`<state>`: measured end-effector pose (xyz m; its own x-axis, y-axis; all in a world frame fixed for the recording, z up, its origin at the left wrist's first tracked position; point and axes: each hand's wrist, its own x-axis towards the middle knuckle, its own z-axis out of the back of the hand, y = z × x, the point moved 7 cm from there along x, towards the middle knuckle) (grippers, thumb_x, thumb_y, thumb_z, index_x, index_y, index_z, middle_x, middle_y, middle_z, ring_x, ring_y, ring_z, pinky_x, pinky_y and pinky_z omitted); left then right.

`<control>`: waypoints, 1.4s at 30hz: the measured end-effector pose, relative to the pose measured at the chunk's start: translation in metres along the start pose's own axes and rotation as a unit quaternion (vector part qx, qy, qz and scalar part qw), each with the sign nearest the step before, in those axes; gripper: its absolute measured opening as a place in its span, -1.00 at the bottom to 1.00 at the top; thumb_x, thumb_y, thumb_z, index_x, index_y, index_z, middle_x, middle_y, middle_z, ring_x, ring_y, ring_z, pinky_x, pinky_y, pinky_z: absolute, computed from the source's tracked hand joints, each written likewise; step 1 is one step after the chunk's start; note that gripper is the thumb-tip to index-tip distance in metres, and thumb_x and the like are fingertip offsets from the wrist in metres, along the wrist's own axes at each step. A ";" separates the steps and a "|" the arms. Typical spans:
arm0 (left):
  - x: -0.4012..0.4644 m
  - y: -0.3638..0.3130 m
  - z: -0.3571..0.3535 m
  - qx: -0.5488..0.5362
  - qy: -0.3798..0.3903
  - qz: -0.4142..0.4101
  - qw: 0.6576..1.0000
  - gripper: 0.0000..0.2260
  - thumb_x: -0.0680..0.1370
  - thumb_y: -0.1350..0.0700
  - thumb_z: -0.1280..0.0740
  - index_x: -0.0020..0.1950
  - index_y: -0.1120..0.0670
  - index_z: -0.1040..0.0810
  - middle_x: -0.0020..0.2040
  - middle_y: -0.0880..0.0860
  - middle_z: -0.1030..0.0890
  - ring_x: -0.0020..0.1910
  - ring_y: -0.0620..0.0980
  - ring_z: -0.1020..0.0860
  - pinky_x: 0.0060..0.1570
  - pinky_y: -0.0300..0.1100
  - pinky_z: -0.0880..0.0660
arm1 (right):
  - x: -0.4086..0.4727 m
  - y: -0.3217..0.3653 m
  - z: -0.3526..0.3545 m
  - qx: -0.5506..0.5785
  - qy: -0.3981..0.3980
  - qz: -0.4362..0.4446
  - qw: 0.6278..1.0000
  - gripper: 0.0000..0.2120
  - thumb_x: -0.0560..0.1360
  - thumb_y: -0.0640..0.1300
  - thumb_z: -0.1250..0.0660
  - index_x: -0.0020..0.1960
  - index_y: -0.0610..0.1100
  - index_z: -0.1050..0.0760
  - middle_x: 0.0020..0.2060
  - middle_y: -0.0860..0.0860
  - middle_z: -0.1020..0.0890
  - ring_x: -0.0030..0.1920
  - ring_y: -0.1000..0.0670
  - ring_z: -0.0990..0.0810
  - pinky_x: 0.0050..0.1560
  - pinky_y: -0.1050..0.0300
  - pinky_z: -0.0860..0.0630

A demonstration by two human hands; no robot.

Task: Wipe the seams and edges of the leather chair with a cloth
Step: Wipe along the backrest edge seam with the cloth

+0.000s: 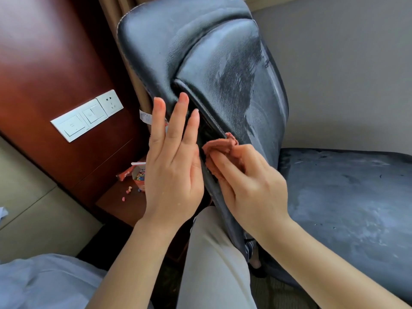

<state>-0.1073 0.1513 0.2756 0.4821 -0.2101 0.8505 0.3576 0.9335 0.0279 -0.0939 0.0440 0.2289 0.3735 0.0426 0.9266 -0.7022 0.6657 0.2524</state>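
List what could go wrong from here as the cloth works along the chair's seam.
1. The small reddish-brown cloth is bunched in the right hand, so bare fingertips may rub the seam instead.
2. The left hand, flat and open on the black leather chair back, could slip on its streaked, damp-looking surface.

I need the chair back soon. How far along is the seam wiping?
Wet streaks on the backrest panel suggest it was wiped. Now the right hand presses the cloth into the backrest's side seam, the flat left hand bracing the edge. The streaky seat probably remains.
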 end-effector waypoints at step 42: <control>-0.014 -0.008 -0.014 -0.003 -0.013 0.028 1.000 -0.58 0.51 0.37 -0.25 0.38 0.30 -0.38 0.46 0.24 -0.15 0.45 0.36 0.01 0.50 0.00 0.07 | -0.004 -0.028 -0.005 -0.089 -0.030 -0.046 0.994 -0.85 0.59 -0.06 -0.10 -0.05 -0.11 -0.39 -0.19 -0.08 -0.55 -0.22 -0.11 -0.44 -0.22 0.02 -0.30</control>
<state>-0.1055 0.1430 0.2558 0.4807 -0.1492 0.8641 0.3351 0.9419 -0.0239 -0.0729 0.0287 0.2164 0.3906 -0.0669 0.9181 -0.5457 0.7864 0.2894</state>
